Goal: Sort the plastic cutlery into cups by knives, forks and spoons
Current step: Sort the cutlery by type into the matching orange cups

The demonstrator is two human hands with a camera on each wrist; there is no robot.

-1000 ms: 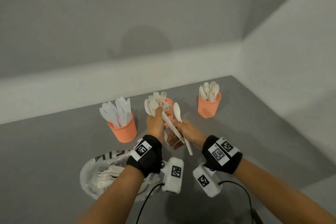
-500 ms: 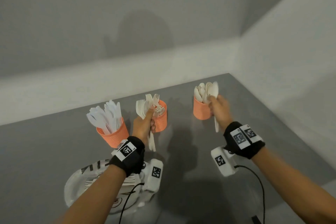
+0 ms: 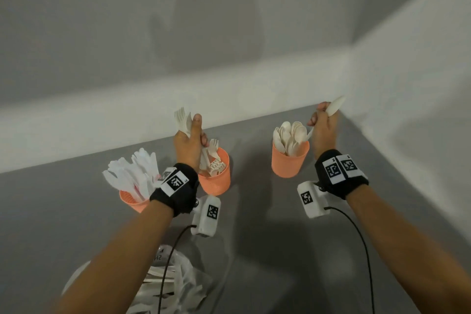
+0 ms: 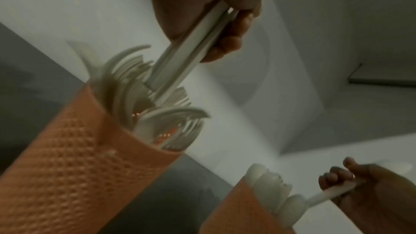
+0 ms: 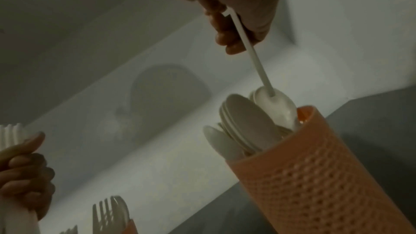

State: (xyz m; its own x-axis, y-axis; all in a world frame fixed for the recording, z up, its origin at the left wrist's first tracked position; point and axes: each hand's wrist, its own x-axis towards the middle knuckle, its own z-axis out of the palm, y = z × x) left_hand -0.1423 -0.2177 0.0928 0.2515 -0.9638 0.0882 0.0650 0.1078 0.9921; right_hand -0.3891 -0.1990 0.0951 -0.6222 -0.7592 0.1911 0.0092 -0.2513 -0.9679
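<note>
Three orange cups stand in a row on the grey table. The left cup (image 3: 132,202) holds knives, the middle cup (image 3: 218,181) forks, the right cup (image 3: 290,164) spoons. My left hand (image 3: 190,137) grips a small bundle of white forks (image 3: 182,120) upright above the fork cup (image 4: 78,166), and the handles (image 4: 191,47) reach down among the forks in it. My right hand (image 3: 325,125) grips one white spoon (image 3: 336,106) bowl-up, just right of the spoon cup (image 5: 326,175). The spoon's handle tip (image 5: 270,92) touches the spoons standing there.
A clear plastic bag (image 3: 175,285) with more white cutlery lies at the near edge under my left forearm. A white wall ledge runs close behind the cups, and a wall closes in on the right. Bare grey table shows between the fork and spoon cups.
My hands parted from the middle. The right hand carried the spoon to the spoon cup and rose above it. The left hand lifted the forks higher over the fork cup.
</note>
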